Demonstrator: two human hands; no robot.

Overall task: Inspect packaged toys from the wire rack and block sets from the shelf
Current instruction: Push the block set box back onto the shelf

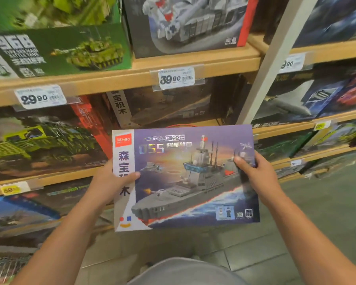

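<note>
Head view: your left hand and right hand pinch the side edges of the warship block set, thumbs on its face, held clear in front of the wooden shelf. Risk: edge-only pinches; tilting could let it slip.

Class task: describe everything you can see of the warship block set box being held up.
The warship block set box is flat, glossy printed cardboard, purple with a grey destroyer, "055" and a white side strip. It is held off the shelves, front facing the camera; the left hand and right hand grip its side edges, thumbs on the front.
</note>
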